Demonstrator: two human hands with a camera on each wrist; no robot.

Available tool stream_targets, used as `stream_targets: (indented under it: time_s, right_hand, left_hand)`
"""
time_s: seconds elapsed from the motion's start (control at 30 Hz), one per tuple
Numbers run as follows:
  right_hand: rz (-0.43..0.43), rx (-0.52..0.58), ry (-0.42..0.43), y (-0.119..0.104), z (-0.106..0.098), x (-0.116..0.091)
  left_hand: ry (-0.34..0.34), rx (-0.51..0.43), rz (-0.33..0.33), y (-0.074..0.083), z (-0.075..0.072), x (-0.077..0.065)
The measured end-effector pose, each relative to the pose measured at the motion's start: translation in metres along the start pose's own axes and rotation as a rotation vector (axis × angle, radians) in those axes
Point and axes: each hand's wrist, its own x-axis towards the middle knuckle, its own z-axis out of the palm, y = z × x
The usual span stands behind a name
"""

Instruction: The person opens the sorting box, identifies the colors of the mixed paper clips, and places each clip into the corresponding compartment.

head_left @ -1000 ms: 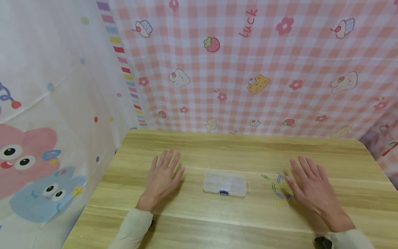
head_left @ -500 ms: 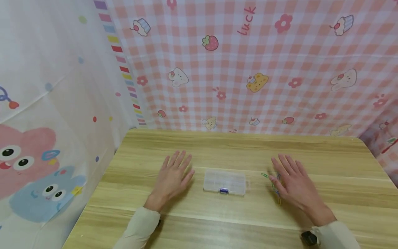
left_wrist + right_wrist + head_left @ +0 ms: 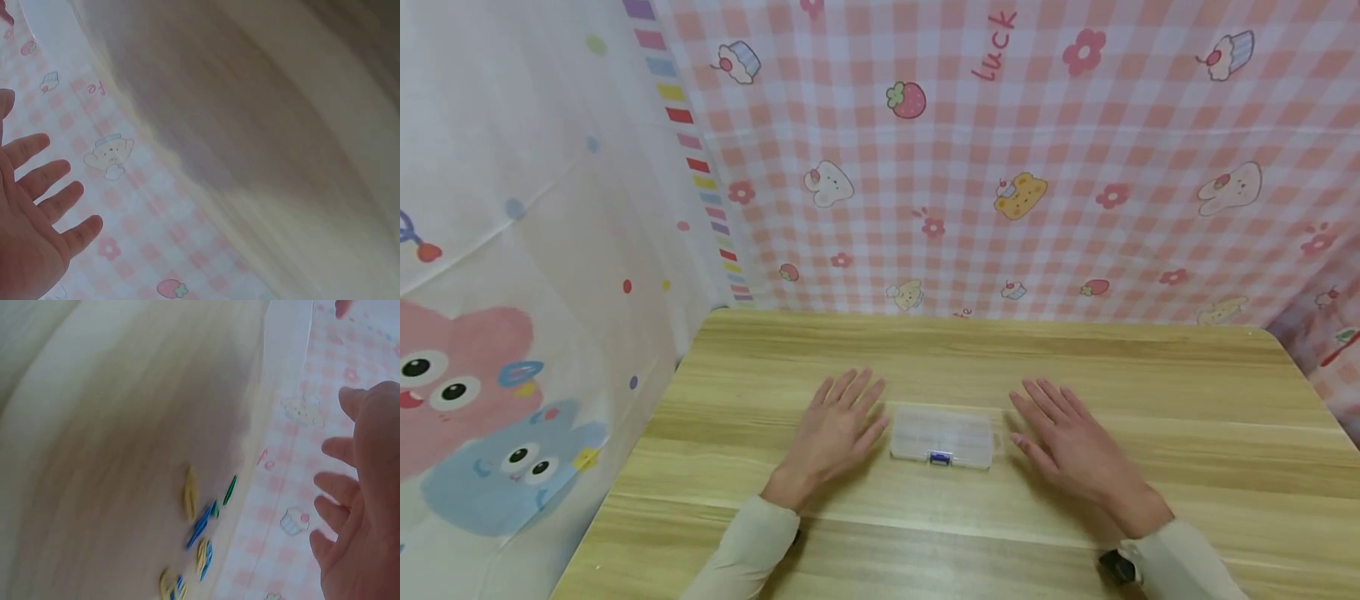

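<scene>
A flat, clear plastic box [image 3: 942, 439] with a blue front latch lies lidded on the table between the two hands. My left hand [image 3: 835, 433] hovers just left of it, palm down, fingers extended and thumb near the box's edge. Off the box's right end, my right hand [image 3: 1071, 446] is held the same way, its thumb close to the hanging tab. Neither hand grips anything. Small paper clips, among them a yellow paper clip [image 3: 190, 495], a blue paper clip [image 3: 199, 527] and a green paper clip [image 3: 230, 490], lie below the right hand, which hides them in the head view.
The wood-grain table [image 3: 925, 542] reaches back to a pink checked cloth [image 3: 880, 150] hanging behind it. A white cartoon-printed cloth [image 3: 550, 275] hangs along the left side. Dark straps show at both cuffs.
Both hands have moved inward toward the box, the left going right and the right going left. The right hand now covers the paper clips, which were visible beside it earlier.
</scene>
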Motion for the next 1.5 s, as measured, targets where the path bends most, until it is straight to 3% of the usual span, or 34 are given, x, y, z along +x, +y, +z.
stream_targets:
  time_s: [0.3,0.6,1.0,1.27,1.5]
  right_hand:
    - [-0.095,0.034,-0.047,-0.02,0.007,0.013]
    - [-0.145,0.064,-0.061,-0.037,0.015,0.018]
    - [-0.212,0.077,-0.07,-0.043,0.02,0.021]
    - [-0.199,0.089,-0.101,-0.043,0.018,0.022]
    - [-0.176,0.12,-0.117,-0.042,0.014,0.023]
  left_hand:
    - [-0.076,-0.025,0.066,0.009,0.002,0.003]
    - [-0.114,-0.065,0.209,0.018,0.005,0.006]
    - [-0.176,-0.092,0.257,0.034,0.009,0.009]
    - [-0.163,-0.085,0.32,0.037,0.012,0.012]
    - [-0.165,-0.05,0.335,0.039,0.011,0.014]
